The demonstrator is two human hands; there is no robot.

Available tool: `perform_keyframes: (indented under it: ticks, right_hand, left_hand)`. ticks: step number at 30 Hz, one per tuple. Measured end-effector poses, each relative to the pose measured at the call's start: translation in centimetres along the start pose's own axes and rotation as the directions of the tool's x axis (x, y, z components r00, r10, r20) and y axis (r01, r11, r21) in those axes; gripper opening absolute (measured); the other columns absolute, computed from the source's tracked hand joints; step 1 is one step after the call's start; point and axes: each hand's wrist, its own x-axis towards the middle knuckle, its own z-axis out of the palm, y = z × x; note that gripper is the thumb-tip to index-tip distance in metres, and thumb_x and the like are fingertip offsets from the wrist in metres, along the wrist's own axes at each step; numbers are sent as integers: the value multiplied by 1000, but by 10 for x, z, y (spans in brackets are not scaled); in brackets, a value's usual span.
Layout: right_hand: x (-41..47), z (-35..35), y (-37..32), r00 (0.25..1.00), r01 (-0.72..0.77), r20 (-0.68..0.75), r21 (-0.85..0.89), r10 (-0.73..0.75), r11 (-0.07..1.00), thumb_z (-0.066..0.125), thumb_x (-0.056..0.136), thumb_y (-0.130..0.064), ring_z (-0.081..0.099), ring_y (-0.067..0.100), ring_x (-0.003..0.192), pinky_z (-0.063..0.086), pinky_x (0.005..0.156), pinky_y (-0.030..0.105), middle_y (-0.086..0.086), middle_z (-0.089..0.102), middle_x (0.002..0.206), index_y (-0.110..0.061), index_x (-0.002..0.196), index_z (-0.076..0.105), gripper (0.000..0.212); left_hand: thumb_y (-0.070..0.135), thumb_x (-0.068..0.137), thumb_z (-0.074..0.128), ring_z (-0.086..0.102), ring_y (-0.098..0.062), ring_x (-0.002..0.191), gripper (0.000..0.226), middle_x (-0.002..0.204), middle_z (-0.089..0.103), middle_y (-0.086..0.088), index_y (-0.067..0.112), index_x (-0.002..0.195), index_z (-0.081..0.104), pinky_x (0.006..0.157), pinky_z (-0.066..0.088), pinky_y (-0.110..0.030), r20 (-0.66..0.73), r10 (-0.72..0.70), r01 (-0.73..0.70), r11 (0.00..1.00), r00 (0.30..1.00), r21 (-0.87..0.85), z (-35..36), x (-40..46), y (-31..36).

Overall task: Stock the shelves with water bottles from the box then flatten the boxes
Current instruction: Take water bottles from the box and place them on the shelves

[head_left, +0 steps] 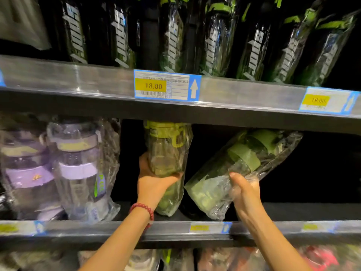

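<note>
two green water bottles in clear plastic wrap are in my hands at the middle shelf [175, 228]. the left bottle [167, 157] stands nearly upright, its yellow-green lid up close under the shelf above [78, 79], its base down on the shelf board. the right bottle [234, 169] is tilted, lid leaning up and to the right, its lower end near the foot of the upright one, the two just beside each other there.

to the left of them stand purple bottles [78, 165], also wrapped, packed close together and reaching to the front edge of the shelf. right of the tilted bottle the shelf runs back into dark space. on the shelf above stands a row of tall black and green bottles [214, 40], with a price tag [167, 85] reading 18.00 on the rail and a second price tag [328, 101] further right, too blurred to be sure of. below the middle shelf more wrapped goods show, blurred.

my left hand [154, 180] wraps the upright bottle low on its body, thumb across the front, fingers round the far side; a red bead bracelet [144, 209] sits on that wrist. my right hand [246, 190] grips the tilted bottle's lower part from the right, thumb pressed on the crinkled wrap. both forearms reach up over the shelf rail.
</note>
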Motion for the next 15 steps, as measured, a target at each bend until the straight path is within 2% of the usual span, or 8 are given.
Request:
perform_keyframes:
  ticks: [4, 6, 9, 12, 15]
  right_hand:
    - [0, 1, 4, 993, 53, 111, -204, -31, 978, 61, 81, 11, 70, 18, 87, 54, 74, 31, -1, 74, 88, -14, 102, 62, 32]
    - [2, 2, 2, 982, 70, 189, -267, -19, 961, 65, 78, 10, 71, 15, 86, 55, 72, 27, -2, 75, 88, -15, 99, 65, 32]
    - [5, 3, -1, 961, 70, 273, -373, 38, 925, 79, 67, 6, 70, 3, 79, 52, 64, 15, -13, 74, 81, -18, 96, 63, 41]
    - [6, 3, -7, 934, 53, 336, -465, 121, 884, 78, 55, -11, 69, 3, 81, 50, 64, 12, -15, 74, 84, -19, 101, 62, 49]
    - [1, 2, -15, 891, 85, 423, -510, 164, 856, 82, 57, -4, 69, 2, 84, 49, 67, 11, -15, 74, 87, -13, 108, 59, 57]
  left_hand:
    - [15, 54, 90, 55, -10, 89, 95, 94, 49, 21, 28, 129, 33, 79, 44, -22, 0, 100, -100, 991, 995, 90, -4, -5, -2]
    - [16, 54, 90, 57, -8, 84, 96, 93, 54, 17, 29, 128, 31, 78, 46, -24, -12, 95, -93, 991, 995, 95, -6, -5, -6]
    - [29, 51, 91, 62, -16, 89, 100, 98, 63, 2, 19, 132, 33, 77, 50, -27, -18, 45, -42, 993, 999, 112, -12, -5, -10]
    - [41, 47, 91, 63, -13, 85, 89, 93, 64, 2, 18, 118, 43, 68, 49, -22, -3, 58, -56, 983, 998, 176, -16, -12, -7]
    - [37, 49, 91, 59, -6, 86, 71, 95, 59, 7, 29, 99, 42, 71, 45, -19, 68, 45, -55, 984, 997, 169, -19, -19, -3]
